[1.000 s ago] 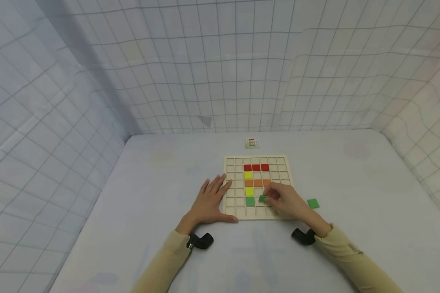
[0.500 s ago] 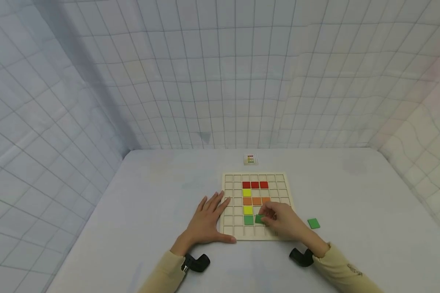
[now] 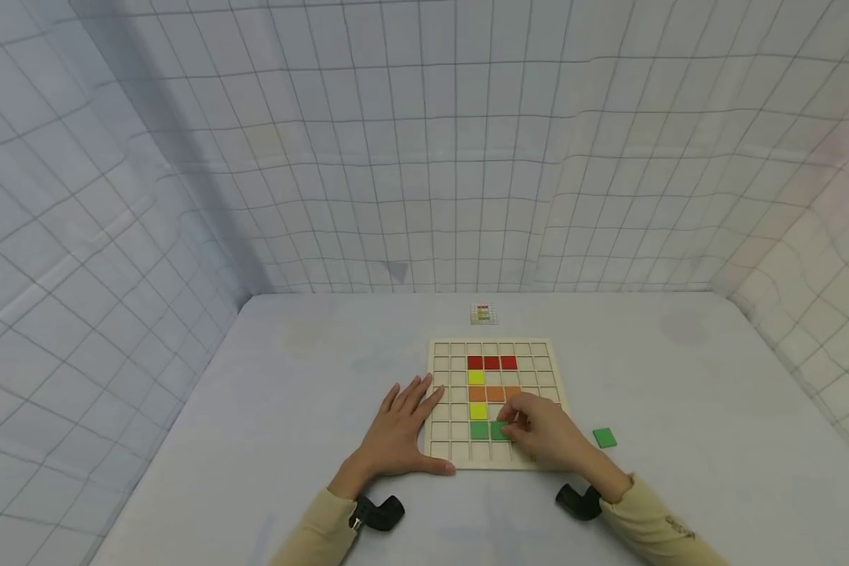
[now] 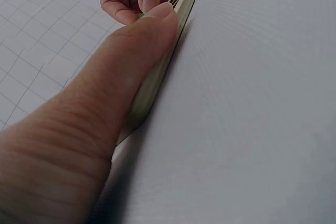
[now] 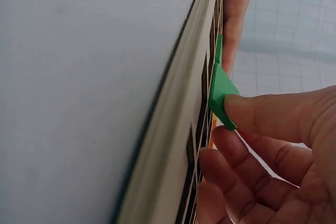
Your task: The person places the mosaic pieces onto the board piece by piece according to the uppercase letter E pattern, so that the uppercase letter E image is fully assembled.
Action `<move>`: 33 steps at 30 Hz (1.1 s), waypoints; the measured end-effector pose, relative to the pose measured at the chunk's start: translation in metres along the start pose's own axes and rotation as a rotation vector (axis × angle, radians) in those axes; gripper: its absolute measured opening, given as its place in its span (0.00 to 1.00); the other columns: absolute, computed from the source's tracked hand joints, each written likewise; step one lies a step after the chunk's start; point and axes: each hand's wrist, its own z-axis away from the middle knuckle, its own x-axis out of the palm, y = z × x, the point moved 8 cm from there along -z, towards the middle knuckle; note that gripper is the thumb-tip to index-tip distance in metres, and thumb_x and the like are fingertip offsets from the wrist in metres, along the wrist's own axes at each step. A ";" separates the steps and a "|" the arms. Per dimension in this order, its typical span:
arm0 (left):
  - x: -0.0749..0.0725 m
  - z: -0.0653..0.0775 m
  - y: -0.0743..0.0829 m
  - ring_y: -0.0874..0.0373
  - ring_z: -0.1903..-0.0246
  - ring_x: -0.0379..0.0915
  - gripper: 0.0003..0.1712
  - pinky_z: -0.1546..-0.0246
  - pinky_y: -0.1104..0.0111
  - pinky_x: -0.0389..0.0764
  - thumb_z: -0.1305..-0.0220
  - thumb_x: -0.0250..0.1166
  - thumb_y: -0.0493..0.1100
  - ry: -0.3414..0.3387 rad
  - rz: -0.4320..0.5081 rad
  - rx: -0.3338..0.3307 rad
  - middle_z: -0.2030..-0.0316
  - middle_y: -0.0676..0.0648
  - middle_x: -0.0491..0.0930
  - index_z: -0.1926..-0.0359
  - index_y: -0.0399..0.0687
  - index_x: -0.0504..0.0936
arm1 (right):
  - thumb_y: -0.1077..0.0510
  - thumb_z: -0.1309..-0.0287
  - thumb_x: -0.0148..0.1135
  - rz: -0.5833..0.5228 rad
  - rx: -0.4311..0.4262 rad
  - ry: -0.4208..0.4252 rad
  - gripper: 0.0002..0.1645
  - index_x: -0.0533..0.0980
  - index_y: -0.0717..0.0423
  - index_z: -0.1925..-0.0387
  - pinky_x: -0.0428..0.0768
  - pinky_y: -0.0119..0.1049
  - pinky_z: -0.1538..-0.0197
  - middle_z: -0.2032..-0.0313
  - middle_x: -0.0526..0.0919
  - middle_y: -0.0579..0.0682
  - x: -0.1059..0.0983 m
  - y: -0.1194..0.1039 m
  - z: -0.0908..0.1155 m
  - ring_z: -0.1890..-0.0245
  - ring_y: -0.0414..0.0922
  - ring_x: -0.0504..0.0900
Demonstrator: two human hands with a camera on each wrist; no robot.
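A cream grid board (image 3: 439, 450) lies on the white table, with colored square tiles in some of its cells. My left hand (image 3: 395, 439) rests along the board's left side, fingers spread and thumb at the front left corner. Between thumb and fingertips, my right hand (image 3: 546, 431) pinches a green tile (image 5: 222, 97). It sits tilted over a cell just right of a seated green tile (image 3: 479, 431), one edge down at the grid. Three red tiles (image 3: 491, 362), two yellow tiles (image 3: 476, 377) and a row of orange tiles (image 3: 494, 394) fill cells farther up.
A loose green tile (image 3: 604, 438) lies on the table to the right of the board. Behind the board is a small pattern card (image 3: 484, 314) showing a colored grid. Grid-lined white cloth walls (image 3: 424, 196) enclose the table's back and sides.
My right hand has brought the green tile slightly left and lower, beside the seated green one. The head view has tilted up, shifting everything down. My left hand has stayed at the board's edge.
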 end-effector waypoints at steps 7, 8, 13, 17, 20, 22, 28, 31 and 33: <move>-0.002 0.002 -0.001 0.53 0.28 0.33 0.68 0.32 0.53 0.36 0.62 0.56 0.85 0.011 -0.008 0.001 0.26 0.47 0.42 0.25 0.53 0.50 | 0.64 0.48 0.69 0.027 -0.006 0.008 0.09 0.78 0.47 0.72 0.72 0.31 0.71 0.74 0.73 0.37 0.001 -0.003 -0.001 0.74 0.37 0.70; -0.002 0.002 -0.001 0.53 0.28 0.33 0.68 0.32 0.53 0.36 0.61 0.56 0.85 0.010 -0.008 0.001 0.26 0.47 0.42 0.25 0.53 0.50 | 0.64 0.48 0.69 0.032 -0.009 0.009 0.08 0.78 0.48 0.72 0.72 0.31 0.71 0.74 0.73 0.37 0.001 -0.003 -0.001 0.74 0.37 0.70; -0.002 0.003 0.000 0.53 0.28 0.32 0.68 0.32 0.52 0.36 0.60 0.56 0.85 0.000 0.001 0.007 0.26 0.47 0.41 0.25 0.53 0.49 | 0.62 0.49 0.71 0.073 0.005 0.025 0.08 0.79 0.46 0.72 0.72 0.30 0.71 0.73 0.73 0.35 0.001 -0.003 0.000 0.73 0.36 0.70; -0.002 0.003 0.001 0.53 0.28 0.32 0.68 0.32 0.52 0.37 0.60 0.56 0.84 0.002 0.002 0.011 0.26 0.47 0.41 0.25 0.53 0.49 | 0.62 0.50 0.72 0.093 0.023 0.045 0.08 0.80 0.46 0.72 0.72 0.30 0.71 0.73 0.72 0.35 0.000 -0.002 0.001 0.74 0.36 0.70; -0.001 0.004 0.000 0.54 0.28 0.32 0.68 0.32 0.52 0.36 0.61 0.56 0.85 -0.008 0.002 -0.001 0.26 0.47 0.41 0.25 0.53 0.49 | 0.61 0.50 0.72 0.094 0.023 0.044 0.07 0.81 0.46 0.72 0.72 0.30 0.71 0.73 0.72 0.35 0.001 -0.003 0.002 0.74 0.36 0.69; 0.000 0.004 0.000 0.54 0.28 0.31 0.68 0.32 0.53 0.36 0.61 0.56 0.85 -0.013 0.000 -0.008 0.26 0.48 0.40 0.25 0.54 0.48 | 0.61 0.50 0.71 0.099 0.018 0.042 0.06 0.81 0.46 0.71 0.72 0.30 0.71 0.73 0.72 0.35 0.000 -0.004 0.003 0.74 0.36 0.69; -0.001 -0.001 0.001 0.54 0.28 0.31 0.68 0.32 0.54 0.34 0.60 0.58 0.83 -0.011 -0.001 0.000 0.26 0.48 0.40 0.25 0.54 0.47 | 0.60 0.49 0.71 0.131 0.036 0.046 0.05 0.83 0.47 0.71 0.71 0.30 0.72 0.74 0.72 0.35 -0.003 -0.003 0.003 0.74 0.37 0.68; -0.002 -0.001 0.001 0.54 0.28 0.31 0.68 0.32 0.54 0.34 0.60 0.58 0.83 -0.017 -0.002 -0.004 0.26 0.48 0.40 0.25 0.53 0.47 | 0.61 0.49 0.71 0.135 0.022 0.040 0.04 0.84 0.48 0.70 0.71 0.29 0.72 0.74 0.72 0.36 -0.002 -0.003 0.003 0.73 0.37 0.68; -0.002 0.000 0.002 0.53 0.28 0.31 0.68 0.32 0.54 0.34 0.60 0.59 0.83 -0.019 -0.002 -0.004 0.26 0.47 0.40 0.25 0.53 0.48 | 0.61 0.49 0.70 0.139 0.008 0.037 0.04 0.84 0.49 0.69 0.70 0.29 0.72 0.74 0.72 0.36 -0.001 -0.003 0.004 0.73 0.37 0.67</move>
